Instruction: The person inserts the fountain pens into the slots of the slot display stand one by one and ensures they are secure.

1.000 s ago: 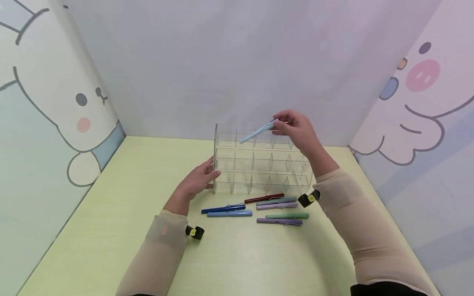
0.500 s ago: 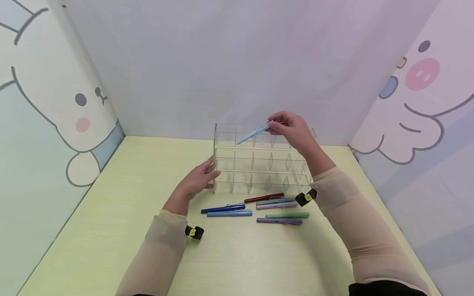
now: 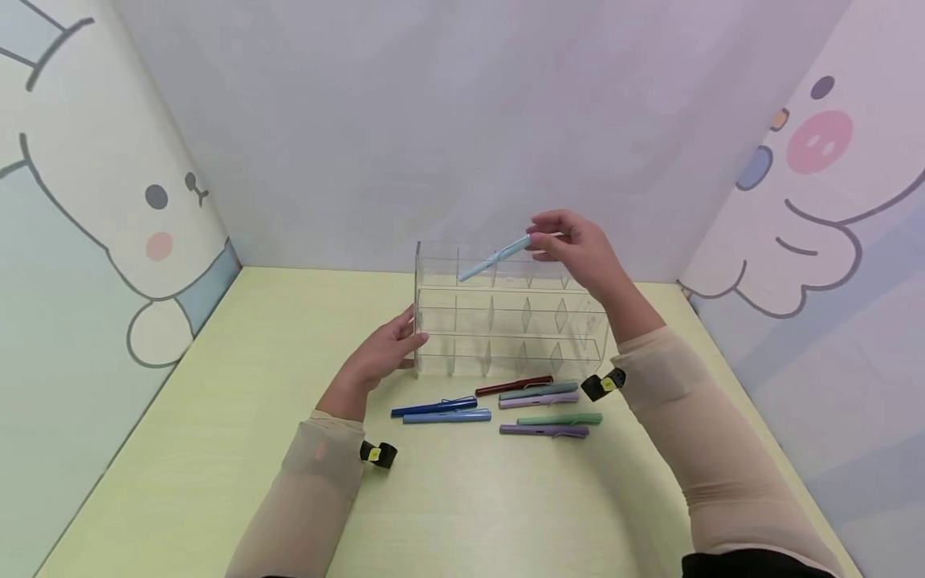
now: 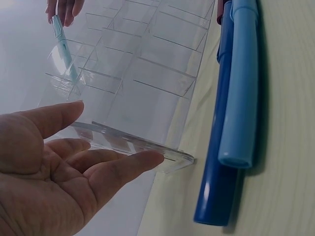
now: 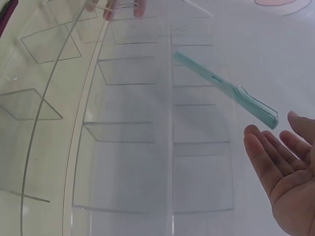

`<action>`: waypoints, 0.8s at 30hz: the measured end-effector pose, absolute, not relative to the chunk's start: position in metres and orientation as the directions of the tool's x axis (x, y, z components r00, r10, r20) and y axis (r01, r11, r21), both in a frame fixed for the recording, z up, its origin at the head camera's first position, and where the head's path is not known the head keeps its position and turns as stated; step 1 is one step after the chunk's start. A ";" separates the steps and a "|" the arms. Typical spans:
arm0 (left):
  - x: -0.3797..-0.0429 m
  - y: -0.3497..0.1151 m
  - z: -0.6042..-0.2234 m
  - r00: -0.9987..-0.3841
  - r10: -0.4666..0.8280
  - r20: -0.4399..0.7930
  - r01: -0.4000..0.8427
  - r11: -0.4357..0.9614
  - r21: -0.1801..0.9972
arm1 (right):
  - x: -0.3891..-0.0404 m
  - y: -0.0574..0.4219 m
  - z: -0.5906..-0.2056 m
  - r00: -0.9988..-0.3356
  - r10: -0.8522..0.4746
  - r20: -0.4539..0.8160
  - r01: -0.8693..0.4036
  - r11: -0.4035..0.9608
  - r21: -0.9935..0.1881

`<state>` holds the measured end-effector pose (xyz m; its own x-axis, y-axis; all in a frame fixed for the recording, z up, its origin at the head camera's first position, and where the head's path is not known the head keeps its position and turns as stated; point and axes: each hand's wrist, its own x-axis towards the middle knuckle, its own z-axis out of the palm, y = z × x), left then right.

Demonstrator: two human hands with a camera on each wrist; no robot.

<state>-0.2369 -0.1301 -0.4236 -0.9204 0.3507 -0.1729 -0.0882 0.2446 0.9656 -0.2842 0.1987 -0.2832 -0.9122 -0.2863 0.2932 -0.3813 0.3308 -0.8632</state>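
Observation:
A clear acrylic rack (image 3: 509,321) with several stepped compartments stands on the table. My left hand (image 3: 383,353) rests against its left side, thumb in front and fingers along the side panel; in the left wrist view the hand (image 4: 74,172) looks loosely spread. Above the top tier a light blue pen (image 3: 495,258) slants, lower end near the left compartments and clip end up to the right. My right hand (image 3: 574,245) is at that upper end. From the right wrist, its fingers look relaxed and parted, with the pen (image 5: 226,88) just beyond the fingertips.
In front of the rack lie two blue pens (image 3: 448,417), a dark red pen (image 3: 515,386), a grey-green pen (image 3: 538,391), a lilac pen (image 3: 539,400), a green pen (image 3: 560,419) and a purple pen (image 3: 543,431). A pale wall (image 3: 462,120) rises behind the rack.
The right hand moved slightly left with the pen, then its fingers parted and it drew back a little to the right. The left hand stays at the rack's side.

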 end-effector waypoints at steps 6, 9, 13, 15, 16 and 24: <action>-0.237 -0.131 -0.423 -0.917 0.358 -0.177 -0.088 0.252 0.964 | -0.267 0.223 -0.275 -0.918 -0.236 0.319 -0.388 0.367 -0.845; -0.236 -0.132 -0.421 -0.918 0.355 -0.180 -0.090 0.256 0.963 | -0.256 0.237 -0.275 -0.920 -0.218 0.326 -0.390 0.421 -0.819; -0.237 -0.134 -0.420 -0.916 0.358 -0.179 -0.087 0.258 0.962 | -0.241 0.256 -0.281 -0.927 -0.207 0.312 -0.375 0.488 -0.789; -0.237 -0.135 -0.421 -0.917 0.357 -0.179 -0.087 0.258 0.962 | -0.233 0.265 -0.287 -0.934 -0.205 0.293 -0.358 0.512 -0.781; -0.238 -0.136 -0.421 -0.916 0.359 -0.179 -0.087 0.258 0.962 | -0.229 0.269 -0.291 -0.937 -0.207 0.281 -0.349 0.524 -0.777; -0.236 -0.139 -0.420 -0.914 0.372 -0.163 -0.069 0.253 0.965 | -0.200 0.293 -0.334 -0.964 -0.238 0.120 -0.249 0.644 -0.723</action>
